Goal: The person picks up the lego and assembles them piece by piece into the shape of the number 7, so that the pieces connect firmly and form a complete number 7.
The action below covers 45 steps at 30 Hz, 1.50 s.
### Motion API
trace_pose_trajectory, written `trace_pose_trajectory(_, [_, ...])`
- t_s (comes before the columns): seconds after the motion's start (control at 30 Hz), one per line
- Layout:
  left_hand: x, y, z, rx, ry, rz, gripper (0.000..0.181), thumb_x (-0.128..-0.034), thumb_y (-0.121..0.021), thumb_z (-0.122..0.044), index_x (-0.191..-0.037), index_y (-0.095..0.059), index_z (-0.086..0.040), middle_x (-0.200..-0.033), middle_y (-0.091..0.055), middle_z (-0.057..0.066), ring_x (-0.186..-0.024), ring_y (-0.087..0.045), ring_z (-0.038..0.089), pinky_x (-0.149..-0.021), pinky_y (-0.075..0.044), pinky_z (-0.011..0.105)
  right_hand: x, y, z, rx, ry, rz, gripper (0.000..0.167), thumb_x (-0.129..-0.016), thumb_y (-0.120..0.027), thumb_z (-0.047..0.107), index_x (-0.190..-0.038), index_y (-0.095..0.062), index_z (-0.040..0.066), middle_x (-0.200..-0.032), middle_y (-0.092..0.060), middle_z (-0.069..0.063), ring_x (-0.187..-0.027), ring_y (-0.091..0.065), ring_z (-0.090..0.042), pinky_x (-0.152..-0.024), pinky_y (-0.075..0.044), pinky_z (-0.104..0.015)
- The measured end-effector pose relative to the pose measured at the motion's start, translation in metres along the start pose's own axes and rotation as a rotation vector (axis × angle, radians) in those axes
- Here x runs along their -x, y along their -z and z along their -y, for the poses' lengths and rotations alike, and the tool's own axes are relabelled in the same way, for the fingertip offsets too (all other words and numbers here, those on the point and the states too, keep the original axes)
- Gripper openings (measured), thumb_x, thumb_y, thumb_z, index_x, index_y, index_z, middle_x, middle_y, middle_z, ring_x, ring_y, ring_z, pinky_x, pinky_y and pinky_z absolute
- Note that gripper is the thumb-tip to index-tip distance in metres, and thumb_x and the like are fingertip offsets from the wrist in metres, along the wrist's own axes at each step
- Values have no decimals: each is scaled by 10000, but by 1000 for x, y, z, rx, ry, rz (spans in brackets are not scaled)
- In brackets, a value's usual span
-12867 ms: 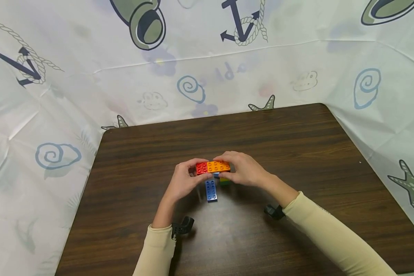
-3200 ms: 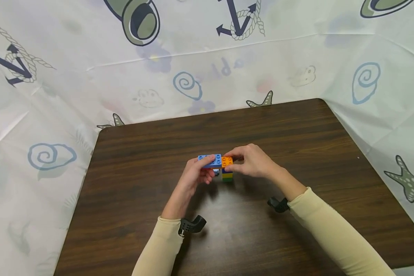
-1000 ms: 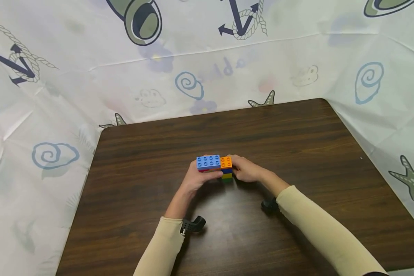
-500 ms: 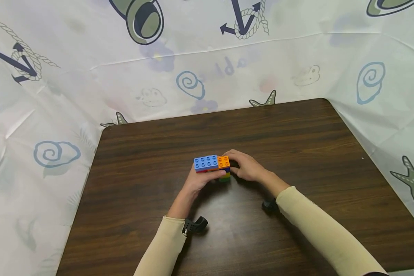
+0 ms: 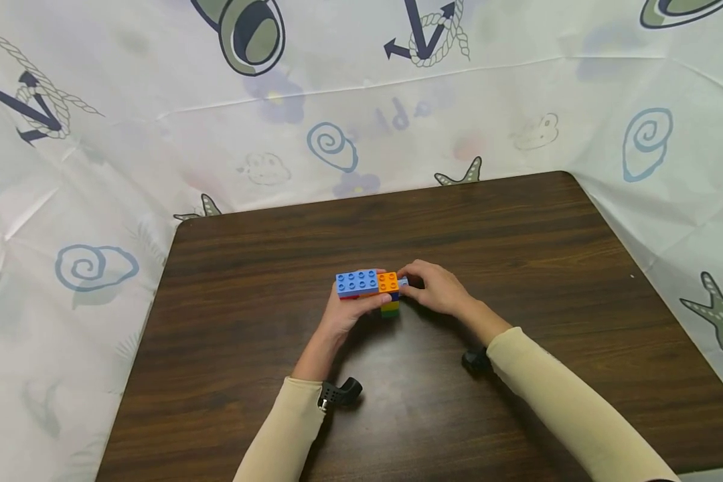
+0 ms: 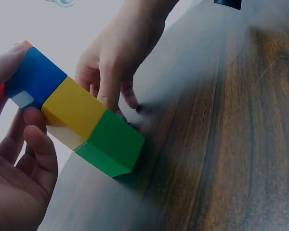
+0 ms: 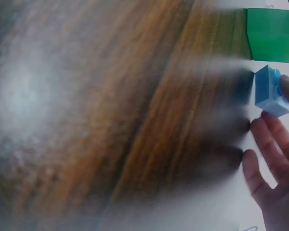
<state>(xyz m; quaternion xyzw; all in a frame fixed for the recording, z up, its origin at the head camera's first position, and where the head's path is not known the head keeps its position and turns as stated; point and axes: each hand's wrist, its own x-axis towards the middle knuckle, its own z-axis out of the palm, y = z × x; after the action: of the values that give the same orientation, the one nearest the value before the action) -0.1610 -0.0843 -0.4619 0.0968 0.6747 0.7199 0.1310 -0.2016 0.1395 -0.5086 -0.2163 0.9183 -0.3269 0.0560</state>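
Observation:
A structure of toy building bricks stands mid-table in the head view. On top lie a long blue brick (image 5: pixel 355 283) and an orange brick (image 5: pixel 388 282), with a red one partly seen beneath. Under the right end, dark blue (image 6: pixel 36 77), yellow (image 6: pixel 74 113) and green bricks (image 6: pixel 113 144) form a column. My left hand (image 5: pixel 342 316) grips the upper part, thumb along the near side. To the right of the column, my right hand (image 5: pixel 438 289) pinches a small light blue brick (image 7: pixel 270 94), close beside the green brick (image 7: pixel 272 36) in the right wrist view.
The dark wood-grain table (image 5: pixel 265 268) extends around both hands. Behind it hangs a white printed sheet (image 5: pixel 361 80), which also covers both sides. Black wrist cameras sit on the left cuff (image 5: pixel 342 393) and right cuff (image 5: pixel 474 361).
The long blue brick, loose on the table at first, now tops the structure. My right hand has left the orange brick, and a small light blue brick shows between its fingers.

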Motion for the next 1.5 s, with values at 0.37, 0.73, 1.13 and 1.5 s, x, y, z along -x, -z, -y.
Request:
trace_pose_trajectory(0.37, [0, 1, 2, 30, 24, 9, 416, -844, -752, 3, -1241, -629, 27, -1082, -702, 21, -770, -572, 145, -607, -428, 301, 1, -1, 2, 60, -58, 81, 509, -859, -768, 349, -1294, -624, 127, -1182, -575, -4, -986, -547, -176, -885, -484, -407])
trace_pose_trajectory(0.73, [-1, 0, 3, 42, -2, 12, 408, -835, -752, 24, -1224, -632, 41, -1052, -707, 13, -765, -579, 134, -607, -441, 283, 5, 4, 5, -12, -78, 13, 418, -910, -719, 258, -1291, -626, 115, -1178, -625, -26, -947, -564, -193, -863, -487, -411])
trace_pose_trajectory(1.13, [-10, 6, 29, 29, -5, -4, 424, -831, -773, -23, -1233, -637, -11, -1165, -684, 97, -946, -625, 223, -799, -487, 282, 16, 47, 42, -343, 101, -193, 407, -917, -710, 155, -1306, -615, 83, -1087, -630, -38, -930, -591, -216, -754, -551, -382])
trace_pose_trajectory(1.5, [-11, 6, 28, 27, 20, -16, 357, -828, -765, 5, -1161, -639, -2, -967, -682, 11, -774, -584, 172, -625, -473, 297, 24, 56, 71, -194, 215, -70, 441, -882, -751, 159, -1302, -619, 129, -1165, -601, 34, -976, -611, -180, -769, -564, -349])
